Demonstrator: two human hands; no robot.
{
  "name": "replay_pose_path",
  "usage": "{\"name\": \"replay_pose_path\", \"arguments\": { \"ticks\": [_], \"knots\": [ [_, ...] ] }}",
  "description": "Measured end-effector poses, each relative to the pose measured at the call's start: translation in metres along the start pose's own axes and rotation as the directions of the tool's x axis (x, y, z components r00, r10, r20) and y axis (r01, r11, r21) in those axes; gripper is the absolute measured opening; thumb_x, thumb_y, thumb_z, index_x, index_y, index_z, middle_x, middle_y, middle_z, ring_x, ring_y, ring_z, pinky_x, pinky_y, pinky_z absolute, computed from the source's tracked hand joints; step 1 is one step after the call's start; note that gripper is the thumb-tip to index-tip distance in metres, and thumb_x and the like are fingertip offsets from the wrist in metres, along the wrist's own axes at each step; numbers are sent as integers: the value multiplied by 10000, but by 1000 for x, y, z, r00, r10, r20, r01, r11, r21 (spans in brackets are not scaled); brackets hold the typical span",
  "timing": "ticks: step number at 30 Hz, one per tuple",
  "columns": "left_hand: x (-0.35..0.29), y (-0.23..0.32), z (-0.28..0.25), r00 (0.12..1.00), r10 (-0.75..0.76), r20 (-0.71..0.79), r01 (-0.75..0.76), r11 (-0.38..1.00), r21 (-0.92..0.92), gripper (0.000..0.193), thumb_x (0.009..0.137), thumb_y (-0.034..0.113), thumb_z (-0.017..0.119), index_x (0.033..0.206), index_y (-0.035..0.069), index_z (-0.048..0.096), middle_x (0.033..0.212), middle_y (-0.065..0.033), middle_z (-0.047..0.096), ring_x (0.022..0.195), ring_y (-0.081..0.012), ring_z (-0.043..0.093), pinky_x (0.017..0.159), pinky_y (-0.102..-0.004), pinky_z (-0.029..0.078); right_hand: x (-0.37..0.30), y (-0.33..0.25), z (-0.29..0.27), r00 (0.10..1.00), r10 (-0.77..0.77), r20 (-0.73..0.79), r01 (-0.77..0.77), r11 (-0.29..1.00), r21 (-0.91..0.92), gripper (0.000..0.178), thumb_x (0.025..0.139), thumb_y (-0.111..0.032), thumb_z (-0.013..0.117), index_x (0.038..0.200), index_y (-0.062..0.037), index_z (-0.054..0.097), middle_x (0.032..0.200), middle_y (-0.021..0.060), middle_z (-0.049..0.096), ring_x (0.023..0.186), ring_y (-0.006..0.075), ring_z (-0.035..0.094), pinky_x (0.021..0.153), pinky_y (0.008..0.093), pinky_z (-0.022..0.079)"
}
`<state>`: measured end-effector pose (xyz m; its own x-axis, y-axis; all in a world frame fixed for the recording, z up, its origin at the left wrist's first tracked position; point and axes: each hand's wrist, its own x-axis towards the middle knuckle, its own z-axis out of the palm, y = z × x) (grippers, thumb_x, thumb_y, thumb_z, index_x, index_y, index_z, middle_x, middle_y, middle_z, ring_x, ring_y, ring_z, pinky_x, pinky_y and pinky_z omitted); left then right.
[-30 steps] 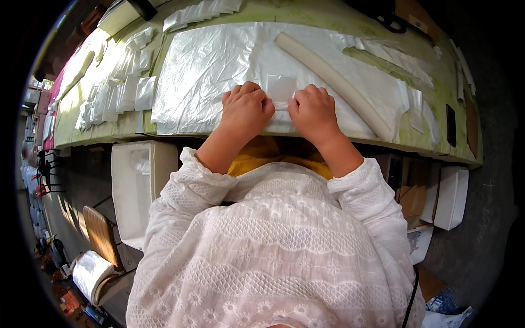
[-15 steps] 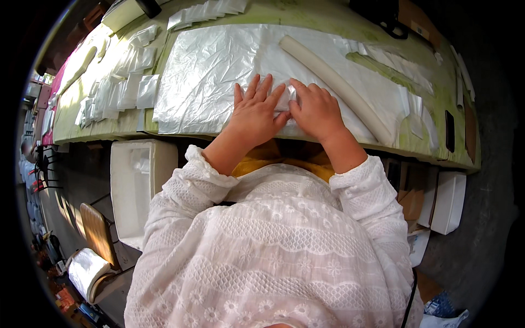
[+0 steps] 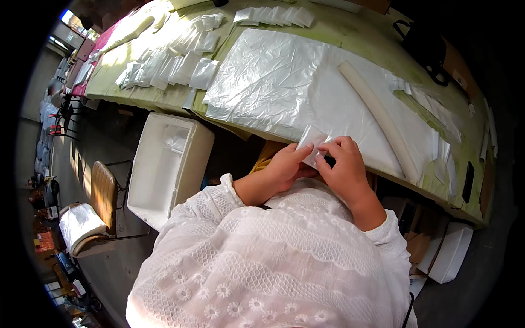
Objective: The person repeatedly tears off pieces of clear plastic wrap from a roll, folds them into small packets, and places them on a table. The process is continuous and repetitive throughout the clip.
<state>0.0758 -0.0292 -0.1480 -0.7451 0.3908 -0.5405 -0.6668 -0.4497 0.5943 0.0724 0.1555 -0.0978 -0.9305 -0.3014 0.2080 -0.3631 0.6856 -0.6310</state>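
Note:
A small folded clear plastic bag [image 3: 312,135] is held up between my hands at the table's near edge. My left hand [image 3: 290,165] grips its lower left side, thumb on top and fingers underneath, partly hidden. My right hand [image 3: 343,162] pinches the bag's right edge between thumb and forefinger. Just beyond my hands lies a large sheet of clear plastic film [image 3: 268,76], wrinkled on its left part and smoother on the right. A long pale tube [image 3: 377,117] rests slantwise across the film.
Rows of folded plastic bags [image 3: 183,68] lie on the green-covered table [image 3: 232,41] at left, with more bags [image 3: 273,15] at the back. Thin plastic strips [image 3: 435,109] and a black phone [image 3: 468,180] are at right. A white foam box [image 3: 180,158] stands below, near a chair [image 3: 104,191].
My hands have lifted from the film and come back toward my body, now holding the folded bag. The view has shifted, so the table appears farther right and more tilted.

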Motion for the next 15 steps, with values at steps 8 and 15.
{"name": "replay_pose_path", "arguments": {
  "ticks": [8, 15],
  "knots": [
    [-40, 49, -45, 719, 693, 52, -642, 633, 433, 664, 1006, 19, 634, 1593, 106, 336, 1252, -100, 643, 1102, -130, 610, 962, -306, 504, -32, 7, 0, 981, 49, -185, 16, 943, 334, 181, 840, 2, 736, 1010, -55, 712, 1065, 112, 618, 926, 256, 627, 795, 337, 525],
    [-10, 214, -181, 348, 934, -79, -209, 160, 965, 392, 990, 128, 637, 1365, 243, 655, 1235, -20, 647, 1126, -172, 598, 996, -308, 456, -29, -1, 8, 985, -92, -143, 136, 929, 344, 189, 825, 49, 726, 990, -42, 704, 1022, 113, 637, 890, 253, 635, 781, 332, 526]
  ]
}}
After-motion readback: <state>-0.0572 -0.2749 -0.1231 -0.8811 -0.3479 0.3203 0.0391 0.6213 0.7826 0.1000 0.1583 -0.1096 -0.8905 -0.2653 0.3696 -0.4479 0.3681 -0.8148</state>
